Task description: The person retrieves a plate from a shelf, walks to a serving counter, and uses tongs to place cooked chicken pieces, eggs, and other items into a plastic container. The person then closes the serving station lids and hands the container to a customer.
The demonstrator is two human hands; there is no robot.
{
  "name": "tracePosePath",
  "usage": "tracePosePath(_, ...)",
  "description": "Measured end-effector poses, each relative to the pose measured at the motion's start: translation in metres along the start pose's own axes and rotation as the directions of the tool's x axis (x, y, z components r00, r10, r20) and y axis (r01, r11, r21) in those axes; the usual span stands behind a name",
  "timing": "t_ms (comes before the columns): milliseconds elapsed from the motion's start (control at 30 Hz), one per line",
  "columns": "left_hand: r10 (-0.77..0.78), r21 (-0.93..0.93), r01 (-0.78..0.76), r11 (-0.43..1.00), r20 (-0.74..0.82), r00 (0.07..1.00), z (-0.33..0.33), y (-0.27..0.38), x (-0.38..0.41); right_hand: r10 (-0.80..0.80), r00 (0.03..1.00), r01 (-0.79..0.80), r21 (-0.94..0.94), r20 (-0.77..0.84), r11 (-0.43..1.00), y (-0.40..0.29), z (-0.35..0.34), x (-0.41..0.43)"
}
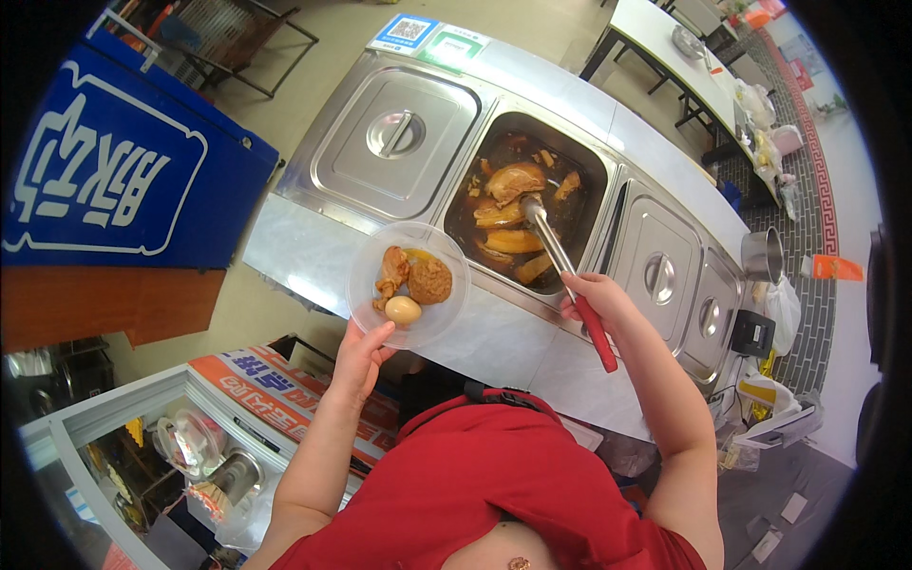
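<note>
My left hand (pixel 367 353) grips the rim of a clear plastic bowl (pixel 449 313). In the bowl lie a peeled brown egg (pixel 403 311), a round brown patty (pixel 429 280) and a piece of braised meat (pixel 392 269). My right hand (pixel 595 299) is closed around the red handle of metal tongs (pixel 556 246). The tongs reach into a rectangular steel food pan (pixel 597 171) of dark broth, their tips at a chunk of braised meat (pixel 514 182). Whether they pinch it, I cannot tell. Slices of braised food (pixel 511 241) lie in the broth nearer me.
Lidded steel pans flank the open one, one at left (pixel 356 157) and others at right (pixel 634 242). A steel pot (pixel 762 255) and a black device (pixel 752 333) stand at the counter's right end. A glass-topped display case (pixel 121 399) is at lower left.
</note>
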State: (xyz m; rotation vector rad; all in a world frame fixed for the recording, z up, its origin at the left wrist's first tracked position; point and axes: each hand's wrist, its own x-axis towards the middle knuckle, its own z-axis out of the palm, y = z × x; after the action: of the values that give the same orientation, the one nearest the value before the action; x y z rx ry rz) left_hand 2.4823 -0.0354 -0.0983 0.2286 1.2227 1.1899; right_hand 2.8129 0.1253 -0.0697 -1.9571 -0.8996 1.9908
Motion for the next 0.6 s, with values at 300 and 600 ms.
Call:
tracePosePath(300,-0.001,-0.013,0.001,1.000,0.000,1.000,0.000,0.000,-0.001,-0.069,0.997,0.070,0.006,-0.035,0.998,0.008,0.011,0.008)
tracePosePath(600,0.002,-0.006,-0.002,1.000,-0.005,1.000,0.003,0.001,-0.002,-0.256,0.954,0.215,-0.236,-0.157,0.948,0.009,0.005,0.000)
